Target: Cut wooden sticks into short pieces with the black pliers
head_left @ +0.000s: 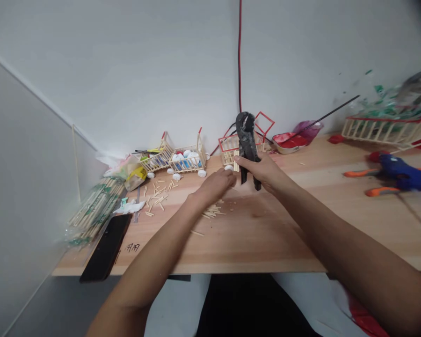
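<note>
My right hand (266, 171) is wrapped round a black hand-held pipe cutter (247, 140), its curved jaw pointing up. By my right thumb are several short wooden sticks (236, 161); whether the hand grips them too, I cannot tell. My left hand (217, 185) is just left of the cutter, fingers curled together, and whatever they hold is hidden. Beneath its wrist lies a pile of short cut sticks (213, 211) on the wooden table (252, 248). A small stick-built cart with red trim (228, 144) stands behind both hands, partly covered by the cutter.
Two small wooden carts (187, 161) with white wheels stand at the back left. More cut sticks (157, 199), bagged long sticks (96, 208) and a black phone (107, 248) lie left. Rightward are a red-stained dish (289, 142), a larger stick cart (382, 133) and a blue glue gun (405, 173).
</note>
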The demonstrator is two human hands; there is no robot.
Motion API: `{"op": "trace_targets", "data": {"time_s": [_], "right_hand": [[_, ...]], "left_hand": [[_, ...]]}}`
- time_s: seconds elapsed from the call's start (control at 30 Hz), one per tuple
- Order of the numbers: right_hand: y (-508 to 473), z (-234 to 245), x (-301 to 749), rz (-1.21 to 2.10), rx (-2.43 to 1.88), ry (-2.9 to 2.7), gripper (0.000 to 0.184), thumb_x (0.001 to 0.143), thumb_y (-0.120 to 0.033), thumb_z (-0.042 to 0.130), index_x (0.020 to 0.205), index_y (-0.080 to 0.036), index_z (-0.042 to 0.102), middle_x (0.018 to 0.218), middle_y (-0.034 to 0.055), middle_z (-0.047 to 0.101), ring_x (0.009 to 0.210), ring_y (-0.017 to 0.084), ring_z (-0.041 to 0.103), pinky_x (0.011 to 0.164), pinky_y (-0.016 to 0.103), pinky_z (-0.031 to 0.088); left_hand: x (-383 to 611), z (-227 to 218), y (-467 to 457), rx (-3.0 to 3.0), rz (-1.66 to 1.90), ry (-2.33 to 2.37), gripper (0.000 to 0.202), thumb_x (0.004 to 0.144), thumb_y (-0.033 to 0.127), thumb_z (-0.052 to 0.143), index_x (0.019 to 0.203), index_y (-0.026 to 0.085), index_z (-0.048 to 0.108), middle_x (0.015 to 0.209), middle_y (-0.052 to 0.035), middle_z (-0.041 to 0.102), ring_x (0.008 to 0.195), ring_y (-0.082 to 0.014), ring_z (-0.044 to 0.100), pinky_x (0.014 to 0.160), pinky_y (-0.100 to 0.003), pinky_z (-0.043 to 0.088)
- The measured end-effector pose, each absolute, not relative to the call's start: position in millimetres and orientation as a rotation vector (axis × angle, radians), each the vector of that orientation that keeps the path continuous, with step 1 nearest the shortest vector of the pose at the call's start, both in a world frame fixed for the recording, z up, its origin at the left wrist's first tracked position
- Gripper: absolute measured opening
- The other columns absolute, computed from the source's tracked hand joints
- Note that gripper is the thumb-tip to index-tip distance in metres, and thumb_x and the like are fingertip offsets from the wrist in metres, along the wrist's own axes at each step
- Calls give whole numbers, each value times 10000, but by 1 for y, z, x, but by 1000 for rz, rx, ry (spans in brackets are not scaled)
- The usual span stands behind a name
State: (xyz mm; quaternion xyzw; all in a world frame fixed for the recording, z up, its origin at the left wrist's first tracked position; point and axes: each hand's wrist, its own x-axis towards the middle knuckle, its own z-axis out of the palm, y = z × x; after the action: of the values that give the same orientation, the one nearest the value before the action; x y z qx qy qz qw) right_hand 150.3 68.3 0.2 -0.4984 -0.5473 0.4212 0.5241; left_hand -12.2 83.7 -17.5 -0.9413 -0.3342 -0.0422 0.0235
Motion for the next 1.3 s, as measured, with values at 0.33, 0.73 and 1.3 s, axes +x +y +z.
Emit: {"op": "trace_targets", "data": {"time_s": [0.33, 0.73, 1.3], "right_hand": [[73, -5, 154, 957, -1248, -1320, 366, 701, -523, 693, 677, -193, 535, 606, -8, 547, 569, 138, 505, 528, 269, 373], [62, -4, 141, 1058, -1294, -1350, 345, 702, -495, 703, 656, -185, 558, 590, 3, 568, 552, 139, 519, 492, 260, 385], [54, -4, 134, 1051, -1349, -1372, 347, 719, -471, 706, 609, -196, 526, 505, -30, 470, 470, 111, 429, 429, 248, 314]], "left_hand": [[-69, -13, 94, -2889, -751, -1505, 73, 809, 122, 551, 776, 148, 611, 808, -46, 648, 763, -168, 548, 698, -266, 382], [-98, -28, 68, -3031, -843, -1727, 147, 771, 94, 577, 841, 145, 696, 830, -34, 691, 765, -152, 597, 699, -250, 422], [-92, -30, 59, -2886, -814, -1707, 107, 803, 109, 541, 774, 169, 625, 772, -22, 644, 741, -165, 555, 673, -268, 382]]}}
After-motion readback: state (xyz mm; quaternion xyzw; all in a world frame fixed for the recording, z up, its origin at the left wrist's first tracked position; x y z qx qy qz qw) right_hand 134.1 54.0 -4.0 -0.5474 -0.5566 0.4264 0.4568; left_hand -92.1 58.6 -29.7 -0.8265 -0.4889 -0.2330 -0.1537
